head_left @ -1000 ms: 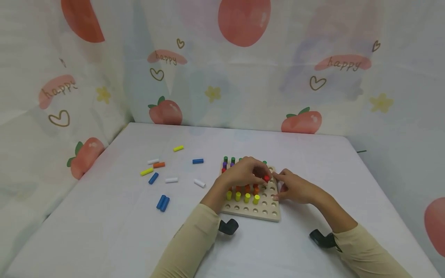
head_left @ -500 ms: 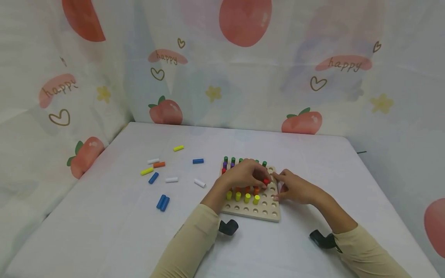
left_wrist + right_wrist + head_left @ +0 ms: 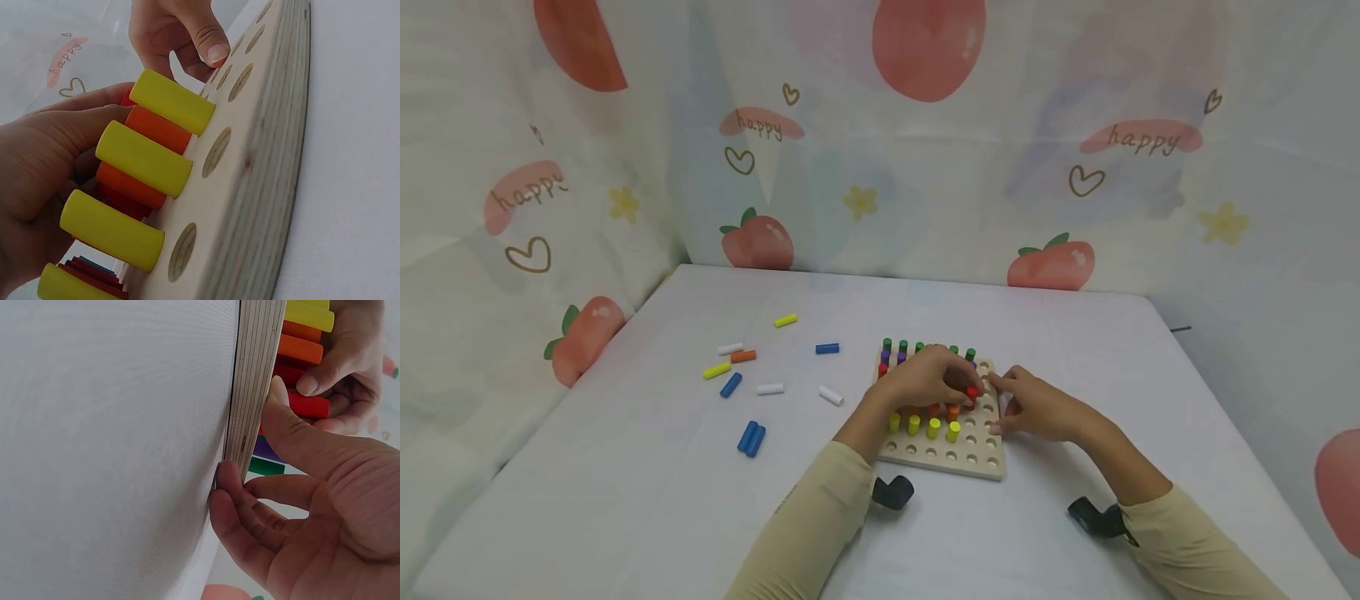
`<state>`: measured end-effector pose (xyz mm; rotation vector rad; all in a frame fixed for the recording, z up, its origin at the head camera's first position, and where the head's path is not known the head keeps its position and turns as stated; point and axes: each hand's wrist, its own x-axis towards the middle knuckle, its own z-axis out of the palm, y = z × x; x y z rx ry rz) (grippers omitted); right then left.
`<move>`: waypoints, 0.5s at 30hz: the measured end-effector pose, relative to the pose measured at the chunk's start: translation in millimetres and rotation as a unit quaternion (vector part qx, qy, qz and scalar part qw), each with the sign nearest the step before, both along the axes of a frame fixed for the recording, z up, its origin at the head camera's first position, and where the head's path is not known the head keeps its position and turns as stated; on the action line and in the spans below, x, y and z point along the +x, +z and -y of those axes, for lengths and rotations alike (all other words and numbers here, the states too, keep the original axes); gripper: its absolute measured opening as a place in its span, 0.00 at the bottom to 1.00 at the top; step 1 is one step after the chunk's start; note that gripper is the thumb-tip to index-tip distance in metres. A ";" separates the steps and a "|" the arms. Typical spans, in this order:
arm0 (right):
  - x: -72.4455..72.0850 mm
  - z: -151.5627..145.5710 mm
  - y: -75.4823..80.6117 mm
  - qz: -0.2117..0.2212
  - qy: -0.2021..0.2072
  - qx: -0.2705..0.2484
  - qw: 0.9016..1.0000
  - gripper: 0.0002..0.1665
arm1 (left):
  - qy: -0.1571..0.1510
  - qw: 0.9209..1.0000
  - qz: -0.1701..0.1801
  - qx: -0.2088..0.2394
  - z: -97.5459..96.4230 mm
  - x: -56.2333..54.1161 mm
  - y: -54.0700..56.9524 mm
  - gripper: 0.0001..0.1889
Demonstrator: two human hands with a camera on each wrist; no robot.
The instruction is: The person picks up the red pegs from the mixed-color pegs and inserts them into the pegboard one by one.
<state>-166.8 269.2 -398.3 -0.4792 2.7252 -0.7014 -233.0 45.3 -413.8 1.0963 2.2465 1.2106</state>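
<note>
My left hand (image 3: 928, 377) is over the wooden pegboard (image 3: 941, 461), pinching a red peg (image 3: 973, 392) between thumb and fingers. The right wrist view shows that red peg (image 3: 310, 405) upright against the board's holed face; whether it sits in a hole I cannot tell. My right hand (image 3: 1043, 407) grips the board's right edge, thumb on its upper rim and fingertips against its side. Rows of green (image 3: 971, 353), purple, red, orange (image 3: 952, 412) and yellow pegs (image 3: 933, 427) stand in the board. The left hand hides several of them.
Loose pegs lie left of the board: blue pegs (image 3: 752, 438), white pegs (image 3: 771, 389), yellow pegs (image 3: 717, 370) and an orange peg (image 3: 743, 356). Holes show along the board's right and near sides. Patterned cloth (image 3: 895, 192) hangs behind the white table (image 3: 625, 500).
My left hand has shifted slightly toward me with the red peg, uncovering more of the green row. The right hand and the board have stayed in place.
</note>
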 end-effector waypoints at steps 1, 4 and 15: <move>0.2 0.0 -0.2 0.002 -0.001 -0.001 1.000 0.53 | 0.001 1.000 0.001 -0.001 -0.1 0.4 0.0 0.10; 0.5 -0.1 -0.9 0.006 -0.003 -0.006 1.000 0.54 | 0.005 1.000 0.004 -0.003 -0.6 1.1 -0.5 0.09; 1.0 1.6 1.4 0.002 0.001 -0.010 1.000 0.53 | 0.005 1.000 -0.004 -0.009 -2.7 0.0 -3.2 0.09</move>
